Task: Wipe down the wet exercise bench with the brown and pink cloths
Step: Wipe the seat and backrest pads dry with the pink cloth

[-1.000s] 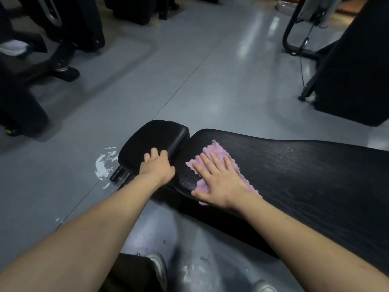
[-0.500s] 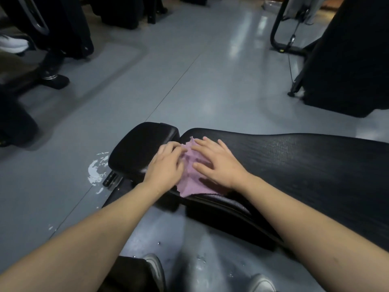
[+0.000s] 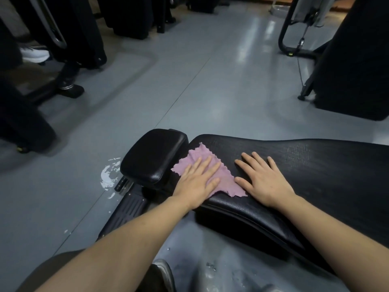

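- While the thin pink cloth with ragged, scalloped edges (image 3: 219, 178) lies spread at the narrow end of the long black textured vinyl bench pad (image 3: 315, 165), it is pressed flat under the left hand (image 3: 197, 182), fingers straight, nothing gripped.
- Right hand (image 3: 265, 180) is laid flat on bare pad just beside the cloth's right edge; released, holding nothing.
- Small black padded seat block (image 3: 153, 157) is seen just left of the cloth.
- Brown cloth is not seen in view.
- Cloth is judged light, limp and likely to bunch if pushed from one edge; a broad palm over its middle is advised.
- Pad is judged firm and possibly slick where wet.
- White splash marks (image 3: 107, 175) are noted on the grey floor (image 3: 210, 91).
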Available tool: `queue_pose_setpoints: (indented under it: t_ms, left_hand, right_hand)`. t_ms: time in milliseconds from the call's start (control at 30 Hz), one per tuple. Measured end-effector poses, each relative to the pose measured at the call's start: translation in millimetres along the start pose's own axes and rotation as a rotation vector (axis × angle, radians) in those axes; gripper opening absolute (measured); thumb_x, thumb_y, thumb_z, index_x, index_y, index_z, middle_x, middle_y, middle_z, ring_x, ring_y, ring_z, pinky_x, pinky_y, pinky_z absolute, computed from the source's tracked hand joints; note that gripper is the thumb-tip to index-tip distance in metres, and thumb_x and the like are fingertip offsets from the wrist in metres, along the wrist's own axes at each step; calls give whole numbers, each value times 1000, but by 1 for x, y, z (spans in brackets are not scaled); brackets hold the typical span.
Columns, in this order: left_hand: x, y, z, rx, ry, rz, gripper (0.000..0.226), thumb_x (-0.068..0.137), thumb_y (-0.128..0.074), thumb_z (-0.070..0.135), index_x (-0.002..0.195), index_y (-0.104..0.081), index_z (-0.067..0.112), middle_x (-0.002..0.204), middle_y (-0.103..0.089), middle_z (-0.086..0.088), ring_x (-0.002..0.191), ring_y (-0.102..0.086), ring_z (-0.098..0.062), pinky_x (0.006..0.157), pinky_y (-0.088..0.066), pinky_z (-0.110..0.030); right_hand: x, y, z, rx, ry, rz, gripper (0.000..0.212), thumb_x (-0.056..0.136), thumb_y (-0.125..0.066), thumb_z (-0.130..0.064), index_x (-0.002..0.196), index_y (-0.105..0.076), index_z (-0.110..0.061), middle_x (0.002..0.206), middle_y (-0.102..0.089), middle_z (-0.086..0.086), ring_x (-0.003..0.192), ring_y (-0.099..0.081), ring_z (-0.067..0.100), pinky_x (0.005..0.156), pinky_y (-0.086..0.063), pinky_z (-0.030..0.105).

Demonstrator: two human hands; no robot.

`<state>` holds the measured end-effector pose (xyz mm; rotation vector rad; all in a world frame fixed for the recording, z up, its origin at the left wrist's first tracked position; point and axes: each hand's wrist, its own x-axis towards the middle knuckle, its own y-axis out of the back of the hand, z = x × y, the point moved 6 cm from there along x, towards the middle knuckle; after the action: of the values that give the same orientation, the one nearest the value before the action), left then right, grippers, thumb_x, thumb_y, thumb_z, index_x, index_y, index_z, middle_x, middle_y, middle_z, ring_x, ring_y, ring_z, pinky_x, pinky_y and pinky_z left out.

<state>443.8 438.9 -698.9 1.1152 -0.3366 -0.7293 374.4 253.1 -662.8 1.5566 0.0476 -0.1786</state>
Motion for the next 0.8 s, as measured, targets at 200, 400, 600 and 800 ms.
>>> queue_pose_setpoints:
  t_ms: [200,400,600,800]
  left_hand:
    - [5,10,-29,-1,58,21,49,109,-19,46,157,-9,48,166,3,21,154,8,-7,123,5,-29]
    - [-2,27,-88,100,187,36,49,109,-15,42,157,-3,47,167,4,19,155,4,-10,125,-1,-32]
    - [-2,90,-120,-47,262,367,48,110,-26,36,157,-27,33,165,-23,5,154,-14,-15,126,-12,-35]
    - [-5,158,-150,49,268,431,48,110,-27,37,157,-30,28,165,-27,-1,154,-18,-20,125,-14,-35]
  right_hand:
    - [1,0,0,-20,-14,4,108,69,30,-82,159,-14,-40,169,-5,-12,156,4,16,126,0,47]
    - [1,0,1,-41,-15,-4,92,79,13,-78,160,-12,-41,169,-5,-12,156,5,14,126,1,46]
    - [2,-1,2,-32,-20,10,88,83,7,-77,159,-18,-40,169,-10,-11,156,1,14,126,-2,46]
    - [1,-2,4,-58,-27,19,94,80,14,-82,159,-20,-42,168,-13,-12,156,-3,13,125,-3,45]
